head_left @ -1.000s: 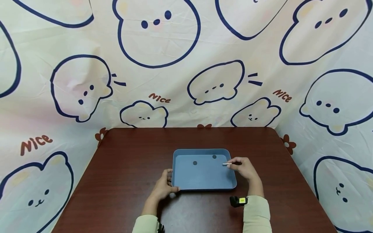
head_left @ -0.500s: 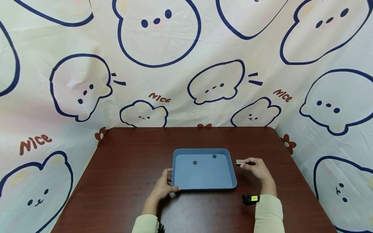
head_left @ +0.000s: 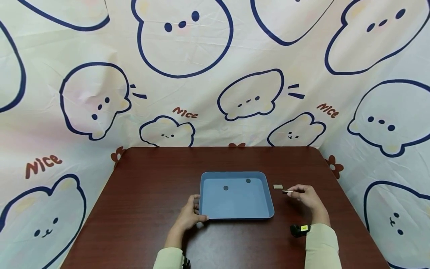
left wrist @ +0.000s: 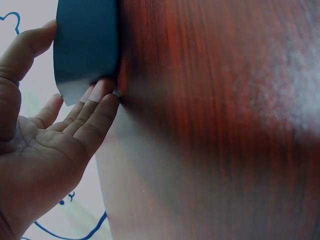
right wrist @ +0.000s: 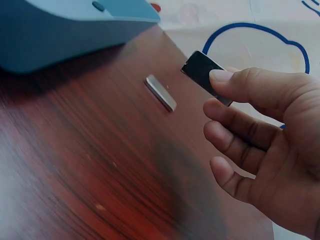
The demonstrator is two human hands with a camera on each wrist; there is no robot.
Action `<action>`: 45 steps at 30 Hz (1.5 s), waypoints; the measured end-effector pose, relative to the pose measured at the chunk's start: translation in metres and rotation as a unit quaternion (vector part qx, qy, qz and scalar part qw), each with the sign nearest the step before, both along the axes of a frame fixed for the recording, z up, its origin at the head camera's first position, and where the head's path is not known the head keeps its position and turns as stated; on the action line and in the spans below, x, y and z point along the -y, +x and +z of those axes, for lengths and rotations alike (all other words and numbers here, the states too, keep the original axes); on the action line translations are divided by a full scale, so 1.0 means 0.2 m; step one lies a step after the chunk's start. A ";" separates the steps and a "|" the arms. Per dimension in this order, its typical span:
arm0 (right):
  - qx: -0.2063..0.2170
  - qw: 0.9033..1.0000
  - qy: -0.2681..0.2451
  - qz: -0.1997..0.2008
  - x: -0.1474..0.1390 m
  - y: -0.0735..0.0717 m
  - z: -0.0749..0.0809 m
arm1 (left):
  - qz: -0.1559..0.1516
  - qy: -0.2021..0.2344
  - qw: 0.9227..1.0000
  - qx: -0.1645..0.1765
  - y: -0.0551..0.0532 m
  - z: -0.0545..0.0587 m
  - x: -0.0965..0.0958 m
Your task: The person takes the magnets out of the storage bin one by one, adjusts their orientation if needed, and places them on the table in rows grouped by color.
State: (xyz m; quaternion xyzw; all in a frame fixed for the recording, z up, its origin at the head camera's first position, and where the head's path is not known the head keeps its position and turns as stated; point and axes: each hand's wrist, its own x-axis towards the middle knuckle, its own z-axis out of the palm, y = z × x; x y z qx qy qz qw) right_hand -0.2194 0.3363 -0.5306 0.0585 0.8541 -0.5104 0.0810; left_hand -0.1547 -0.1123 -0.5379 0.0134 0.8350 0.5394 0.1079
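Since the right hand moved off the tray which the left hand grips, its pinched dark piece is outside, near a pale piece.

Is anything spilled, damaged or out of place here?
Nothing looks spilled or damaged. Mildly odd: two dark round spots inside the blue tray, breaking its plain colour; I can't tell whether they're loose. One small flat piece lies on the table beside it.

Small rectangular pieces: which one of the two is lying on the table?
The pale-topped piece just right of the blue tray; the other, dark-faced piece is pinched in the right hand.
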 end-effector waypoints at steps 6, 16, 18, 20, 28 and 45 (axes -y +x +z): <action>0.006 1.000 0.001 -0.007 -0.08 -0.02 -0.01 | 0.000 0.002 1.000 0.000 0.00 0.00 0.00; 0.014 0.999 0.030 -0.005 -0.19 -0.07 -0.03 | 0.000 0.012 1.000 -0.002 0.00 0.00 0.00; 0.020 0.999 0.026 -0.011 -0.20 -0.07 -0.04 | 0.001 0.013 1.000 -0.002 0.00 0.00 0.00; 0.021 0.999 0.028 -0.011 -0.22 -0.08 -0.04 | 0.000 0.013 1.000 -0.002 0.00 0.00 0.00; 0.032 0.999 0.040 -0.016 -0.23 -0.12 -0.06 | 0.000 0.017 1.000 0.001 0.01 0.01 0.00; 0.001 0.981 0.180 0.071 -0.28 -0.19 -0.02 | -0.007 0.028 1.000 0.002 0.00 0.00 0.01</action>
